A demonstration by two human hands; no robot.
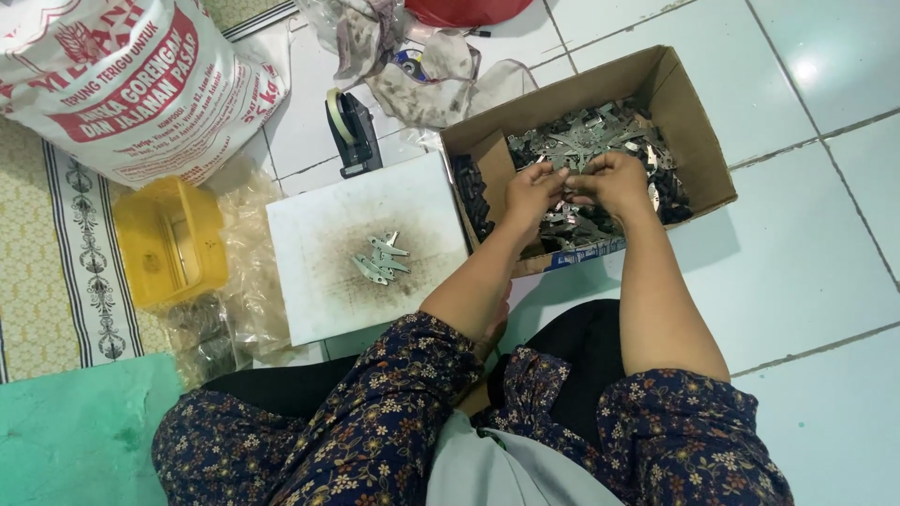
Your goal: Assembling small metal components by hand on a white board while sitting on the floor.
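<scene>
Grey metal stampings [600, 141] fill the cardboard box [694, 112]. I see the left hand [532, 192] and right hand [614, 178] meeting above them, fingers pinched on one small piece. Few finished pieces [382, 258] lie mid-board [319, 300]; most remain.

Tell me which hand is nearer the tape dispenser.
Left. The left hand is over the cardboard box, closer to the tape dispenser; the right hand lies farther away.

1 head camera, steeply downward, close.
</scene>
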